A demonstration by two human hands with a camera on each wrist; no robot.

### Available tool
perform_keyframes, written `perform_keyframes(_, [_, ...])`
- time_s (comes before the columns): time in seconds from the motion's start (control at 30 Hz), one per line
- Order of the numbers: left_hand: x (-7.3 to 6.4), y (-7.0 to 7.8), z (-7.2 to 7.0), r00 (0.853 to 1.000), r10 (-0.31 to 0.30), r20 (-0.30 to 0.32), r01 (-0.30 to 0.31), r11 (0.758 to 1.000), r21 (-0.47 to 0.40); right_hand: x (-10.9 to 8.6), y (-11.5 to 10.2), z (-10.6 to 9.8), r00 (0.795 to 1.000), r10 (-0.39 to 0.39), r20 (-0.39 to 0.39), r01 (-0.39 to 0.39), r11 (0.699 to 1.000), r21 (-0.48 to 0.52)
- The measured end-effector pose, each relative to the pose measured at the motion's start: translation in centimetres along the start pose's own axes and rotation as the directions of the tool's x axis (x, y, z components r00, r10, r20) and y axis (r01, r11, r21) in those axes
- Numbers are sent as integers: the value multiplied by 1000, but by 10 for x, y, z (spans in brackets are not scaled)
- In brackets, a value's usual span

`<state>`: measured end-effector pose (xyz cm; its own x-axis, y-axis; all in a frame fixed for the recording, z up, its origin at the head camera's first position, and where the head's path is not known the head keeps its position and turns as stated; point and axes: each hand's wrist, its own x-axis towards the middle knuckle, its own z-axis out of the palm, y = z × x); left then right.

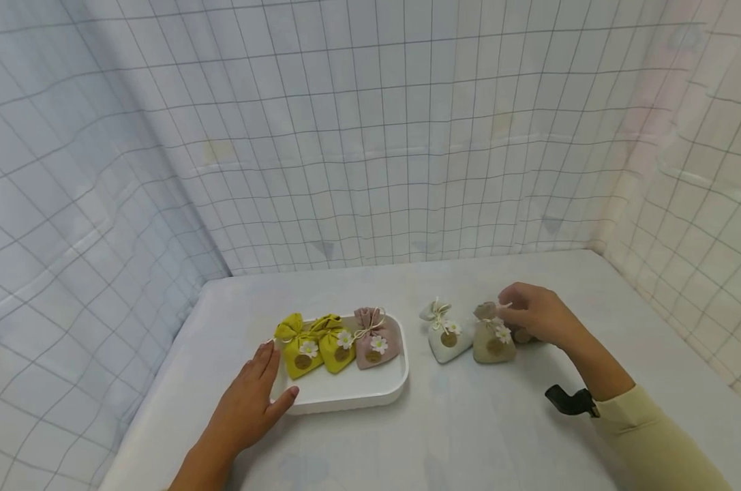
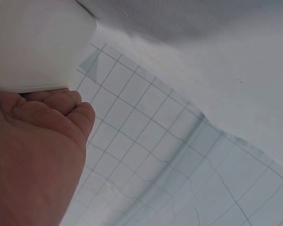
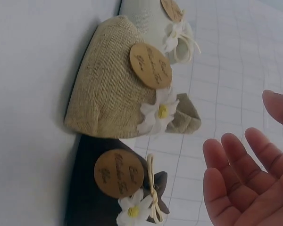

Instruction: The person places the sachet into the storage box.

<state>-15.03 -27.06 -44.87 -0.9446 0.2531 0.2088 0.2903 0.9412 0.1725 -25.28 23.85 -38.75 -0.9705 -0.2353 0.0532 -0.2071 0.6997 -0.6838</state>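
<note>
My right grip (image 1: pixel 538 315): spread, empty, near tan woven pouch (image 3: pixel 104 80) and dark cloth pouch (image 3: pixel 84 183) on white table (image 1: pixel 462 429). My left grip (image 1: pixel 247 395): fingers straight against white rounded tray (image 1: pixel 345 402). Risk: pouches crowd, so a wide pinch may snag both.

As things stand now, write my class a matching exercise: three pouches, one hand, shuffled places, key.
1. Pink cloth pouch
2. Tan cloth pouch
3. Dark cloth pouch
4. Left hand

A. At the left end of the white rectangular tray
B. Between the off-white cloth pouch and the dark one
C. Inside the tray
D. Rightmost pouch in the head view

1-C; 2-B; 3-D; 4-A
</note>
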Motion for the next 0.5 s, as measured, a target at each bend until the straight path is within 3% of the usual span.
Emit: perform_keyframes(0.5, [0,-1,1,1000,-5,7,5,1000,6,-19,34,-22,998,11,-65,-13,1000,-26])
